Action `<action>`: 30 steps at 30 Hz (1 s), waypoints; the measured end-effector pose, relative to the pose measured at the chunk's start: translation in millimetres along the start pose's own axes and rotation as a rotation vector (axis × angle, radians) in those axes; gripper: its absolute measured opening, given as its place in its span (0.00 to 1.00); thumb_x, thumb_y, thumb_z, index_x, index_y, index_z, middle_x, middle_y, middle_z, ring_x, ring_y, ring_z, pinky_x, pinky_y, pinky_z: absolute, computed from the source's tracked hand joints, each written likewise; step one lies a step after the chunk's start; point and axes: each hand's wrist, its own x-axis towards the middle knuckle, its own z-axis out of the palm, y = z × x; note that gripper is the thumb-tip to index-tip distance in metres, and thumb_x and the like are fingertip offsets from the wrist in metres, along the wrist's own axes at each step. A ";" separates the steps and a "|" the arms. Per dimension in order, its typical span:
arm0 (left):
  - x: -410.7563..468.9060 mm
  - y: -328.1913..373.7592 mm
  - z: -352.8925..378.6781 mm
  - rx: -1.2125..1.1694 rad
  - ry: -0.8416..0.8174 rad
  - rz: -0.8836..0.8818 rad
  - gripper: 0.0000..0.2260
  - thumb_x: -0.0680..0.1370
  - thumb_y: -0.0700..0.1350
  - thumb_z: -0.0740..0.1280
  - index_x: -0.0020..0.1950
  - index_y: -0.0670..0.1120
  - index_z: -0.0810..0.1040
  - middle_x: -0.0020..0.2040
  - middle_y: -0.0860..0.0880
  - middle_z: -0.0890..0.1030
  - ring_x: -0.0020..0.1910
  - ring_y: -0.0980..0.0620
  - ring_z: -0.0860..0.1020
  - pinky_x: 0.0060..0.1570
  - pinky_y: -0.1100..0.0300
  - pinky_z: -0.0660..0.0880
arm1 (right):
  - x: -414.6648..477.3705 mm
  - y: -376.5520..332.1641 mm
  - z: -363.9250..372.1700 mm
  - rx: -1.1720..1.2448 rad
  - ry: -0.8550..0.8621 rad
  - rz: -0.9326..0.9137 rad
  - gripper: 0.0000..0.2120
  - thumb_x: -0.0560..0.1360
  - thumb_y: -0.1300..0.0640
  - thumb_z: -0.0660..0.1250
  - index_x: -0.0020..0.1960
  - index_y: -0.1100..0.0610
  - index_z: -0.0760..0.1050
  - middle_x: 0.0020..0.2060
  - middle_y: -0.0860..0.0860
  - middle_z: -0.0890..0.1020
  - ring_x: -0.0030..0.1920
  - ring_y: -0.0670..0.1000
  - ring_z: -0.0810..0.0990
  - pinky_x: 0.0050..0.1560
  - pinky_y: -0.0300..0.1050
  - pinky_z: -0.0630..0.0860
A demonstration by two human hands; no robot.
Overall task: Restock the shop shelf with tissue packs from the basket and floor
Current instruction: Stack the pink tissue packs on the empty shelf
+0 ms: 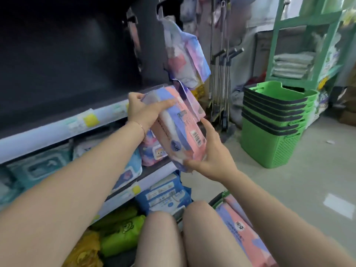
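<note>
**Both hands on one tissue pack at the shelf edge**

Left hand [142, 112] first: it wraps over the upper end of a pink-and-purple tissue pack [179, 130], fingers curled onto the far side and thumb laid along the near face, a thin bracelet [141, 127] at my wrist. I hold the pack tilted, its top end at the front lip of the upper shelf [57, 130] — the dark bay behind that lip looks bare where I can see into it. Yellow price tags sit on the pale shelf strip to the left of my wrist.

Below that strip, the next shelf down carries teal and light-blue wipe packs [38, 166], and a pink-and-blue pack with a bear label [154, 153] sits just behind my left forearm. Lower still I see blue packs [165, 193], then green and yellow rolls [119, 234] at the bottom left.

At the pack's lower end my right hand [210, 157] cups it from underneath, fingers closed around the bottom corner, thumb up the side beside the barcode. Above, more pastel packs hang [185, 58] from the end of the shelving.

Beside my right knee, further pink-and-purple packs [242, 234] lie in a basket whose green rim [221, 197] just shows. Farther right — well apart from me — a stack of green baskets [273, 122] stands on the floor below a green rack [300, 45] with folded white goods.
</note>
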 end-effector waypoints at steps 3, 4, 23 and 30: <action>4.9 13.6 -31.5 0.037 -0.027 0.079 0.36 0.59 0.53 0.81 0.55 0.48 0.62 0.49 0.55 0.71 0.47 0.58 0.74 0.49 0.61 0.74 | 13.5 -29.9 17.4 0.325 -0.093 -0.034 0.47 0.61 0.50 0.73 0.70 0.35 0.49 0.63 0.51 0.74 0.56 0.55 0.77 0.53 0.54 0.77; 5.2 16.1 -37.3 0.003 -0.079 0.062 0.38 0.58 0.54 0.81 0.57 0.48 0.61 0.54 0.52 0.73 0.51 0.55 0.75 0.53 0.57 0.76 | 14.4 -33.7 22.7 0.538 -0.117 -0.023 0.44 0.62 0.55 0.73 0.69 0.35 0.54 0.62 0.52 0.75 0.56 0.54 0.78 0.54 0.54 0.78; 30.3 37.2 -155.1 0.416 -0.085 0.157 0.46 0.58 0.47 0.81 0.68 0.52 0.56 0.58 0.49 0.73 0.53 0.51 0.76 0.47 0.62 0.74 | 112.0 -154.8 50.2 0.998 -0.124 0.156 0.22 0.67 0.66 0.69 0.58 0.58 0.66 0.45 0.58 0.79 0.39 0.50 0.79 0.38 0.44 0.77; 48.7 67.9 -162.6 0.643 -0.034 0.369 0.33 0.59 0.43 0.79 0.60 0.49 0.68 0.50 0.54 0.76 0.46 0.53 0.76 0.40 0.66 0.73 | 143.6 -157.9 29.5 0.870 0.096 0.050 0.33 0.70 0.59 0.72 0.67 0.48 0.57 0.48 0.44 0.73 0.44 0.40 0.77 0.44 0.32 0.73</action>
